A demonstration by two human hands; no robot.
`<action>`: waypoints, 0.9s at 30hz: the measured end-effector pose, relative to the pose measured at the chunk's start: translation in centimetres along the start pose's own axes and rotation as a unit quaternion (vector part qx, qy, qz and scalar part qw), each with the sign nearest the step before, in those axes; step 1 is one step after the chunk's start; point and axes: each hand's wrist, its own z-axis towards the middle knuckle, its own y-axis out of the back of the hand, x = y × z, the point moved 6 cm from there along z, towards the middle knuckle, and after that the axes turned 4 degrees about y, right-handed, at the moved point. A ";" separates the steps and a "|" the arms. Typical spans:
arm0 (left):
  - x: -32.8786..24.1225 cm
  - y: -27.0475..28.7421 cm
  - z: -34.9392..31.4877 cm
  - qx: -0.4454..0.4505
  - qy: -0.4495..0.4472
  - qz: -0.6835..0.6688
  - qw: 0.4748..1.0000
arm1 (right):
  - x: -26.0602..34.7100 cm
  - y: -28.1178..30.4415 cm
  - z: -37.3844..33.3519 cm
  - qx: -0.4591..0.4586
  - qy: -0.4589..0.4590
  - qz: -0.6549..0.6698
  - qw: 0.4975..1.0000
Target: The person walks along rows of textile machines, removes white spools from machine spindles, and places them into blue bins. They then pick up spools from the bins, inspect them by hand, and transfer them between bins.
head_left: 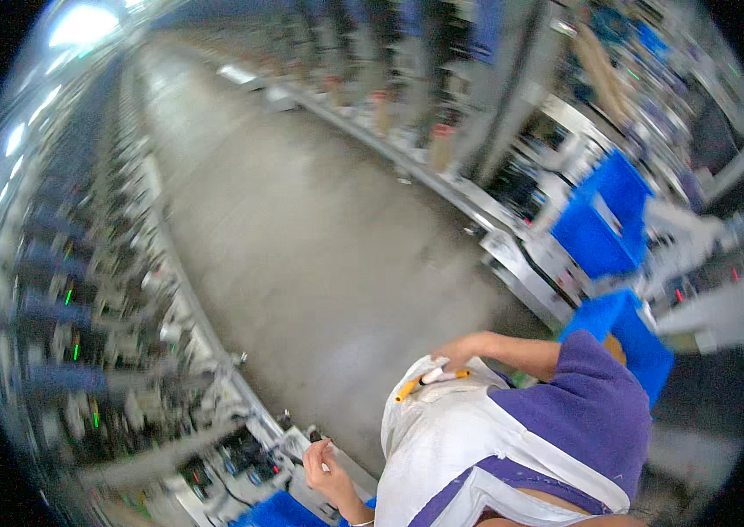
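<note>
Standing in aisle, hands at apron.
Left hand [326,464] loosely curled; right hand [452,352] on apron pocket [429,379], grip unclear.

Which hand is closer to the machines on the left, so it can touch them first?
The left hand. It hangs right beside the row of machines on the person's left, fingers curled. The right hand rests on the white apron pocket, away from them.

orange-tipped white tubes [429,379], sticking from apron pocket
</note>
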 end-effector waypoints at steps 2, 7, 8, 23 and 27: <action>-0.3 -3.4 3.1 0.095 -0.006 -0.010 0.995 | -1.7 1.4 -2.4 -0.062 -0.085 0.083 0.991; -2.7 -11.1 10.8 0.269 -0.121 0.021 0.955 | -4.1 2.6 -7.0 -0.325 -0.173 0.227 0.902; -3.5 -12.7 12.2 0.316 -0.159 0.043 0.934 | -4.6 2.4 -7.7 -0.344 -0.211 0.232 0.885; -16.6 -29.8 27.7 0.436 -0.479 0.187 0.738 | -3.0 -5.5 -8.4 -0.466 -0.485 0.361 0.645; -20.4 -33.3 23.3 0.501 -0.520 0.124 0.681 | -1.8 -8.8 -8.1 -0.437 -0.525 0.405 0.608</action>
